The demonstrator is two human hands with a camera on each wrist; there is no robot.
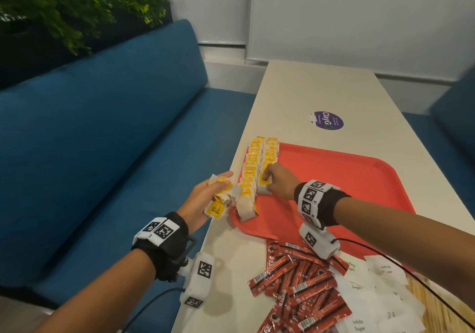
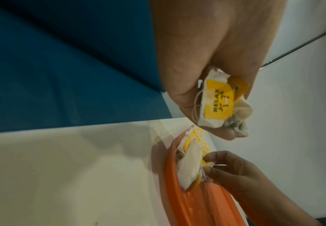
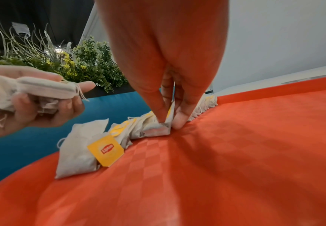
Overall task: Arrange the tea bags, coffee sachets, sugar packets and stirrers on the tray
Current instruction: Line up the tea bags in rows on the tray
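Pinching one white paper tea bag with a yellow tag (image 3: 159,130) between thumb and fingers (image 3: 181,120), the right hand (image 1: 279,181) sets it upright on the red plastic tray (image 1: 347,178), at the near end of the inner of two rows of tea bags (image 1: 257,163) that run along the tray's left edge. The left hand (image 1: 205,199) hovers just beside the tray's near left corner, over the edge of the cream bench (image 1: 308,91); its fingers (image 3: 69,104) are curled round a small bunch of tea bags (image 2: 218,105), one yellow tag reading RELAX. In the right wrist view the nearest bag in the outer row (image 3: 79,149) stands on the tray floor with a yellow Lipton tag (image 3: 106,150) leaning against it. On the bench near the person, off the tray, lie a heap of red coffee sachets (image 1: 300,289) and, to its right, white sugar packets (image 1: 372,302), the two heaps overlapping. A purple round sticker (image 1: 327,120) sits on the bench beyond the tray.
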